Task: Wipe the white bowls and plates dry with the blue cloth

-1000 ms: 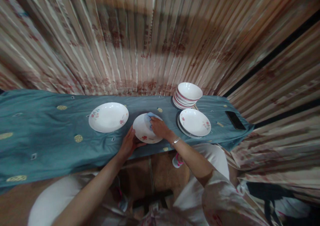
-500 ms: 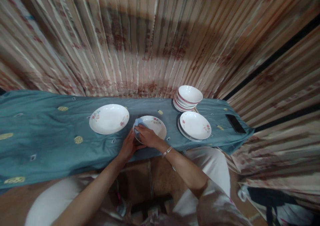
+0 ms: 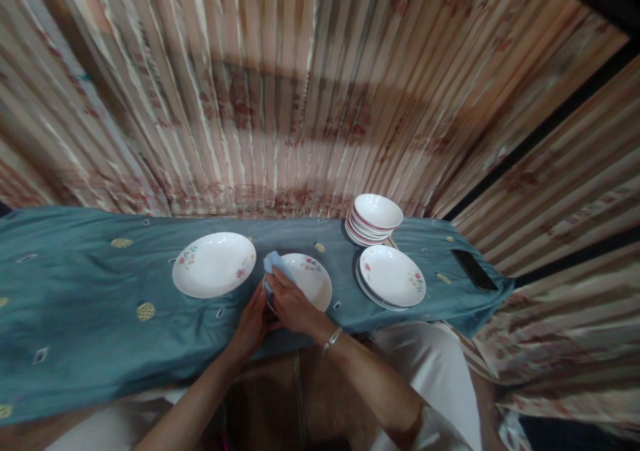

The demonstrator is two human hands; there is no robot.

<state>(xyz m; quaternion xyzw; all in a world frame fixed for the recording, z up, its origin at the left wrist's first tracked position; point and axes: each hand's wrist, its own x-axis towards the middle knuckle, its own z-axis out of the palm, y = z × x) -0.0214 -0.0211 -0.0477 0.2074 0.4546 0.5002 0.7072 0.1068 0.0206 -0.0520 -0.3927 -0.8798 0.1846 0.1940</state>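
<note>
A white plate with a floral rim [image 3: 313, 281] is in front of me at the table's near edge. My left hand [image 3: 253, 321] grips its left near edge, partly hidden behind my other hand. In my right hand [image 3: 290, 301], which wears a silver bracelet at the wrist, a light blue cloth [image 3: 273, 262] is pressed on the plate's left rim. To the left lies a larger white flowered plate [image 3: 215, 265]. On the right, flowered plates [image 3: 393, 276] form a small stack, with several red-rimmed white bowls [image 3: 377, 212] stacked behind it.
A teal patterned cloth [image 3: 100, 304] covers the narrow table. A black phone [image 3: 474, 269] lies near its right end. Pleated curtains [image 3: 280, 104] hang right behind the table and along the right side, crossed by dark poles.
The whole table sits lower in view, as the camera has tilted up. My right hand and the blue cloth have shifted slightly along the plate's left rim; my left hand still holds the plate.
</note>
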